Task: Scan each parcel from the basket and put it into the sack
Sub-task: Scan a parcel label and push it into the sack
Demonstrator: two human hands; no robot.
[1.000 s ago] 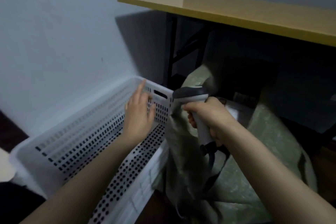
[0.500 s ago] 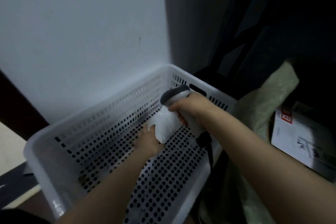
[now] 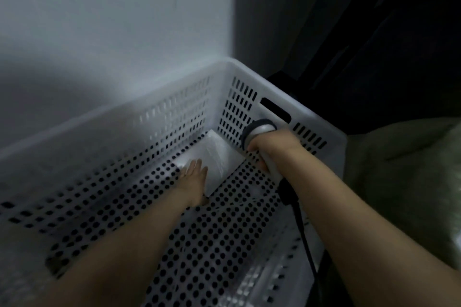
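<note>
Touching glossy parcel, perforated basket

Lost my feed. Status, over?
Left hand flat on white plastic-wrapped parcel in white perforated basket. Right hand grips grey handheld scanner. Parcel unobstructed.

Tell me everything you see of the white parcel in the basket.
The white parcel is flat and rectangular, apparently glossy plastic. It lies on the floor of the basket, in the far corner. The left hand rests on its near end, fingers straight. The scanner in the right hand hovers beside its right edge.
</note>
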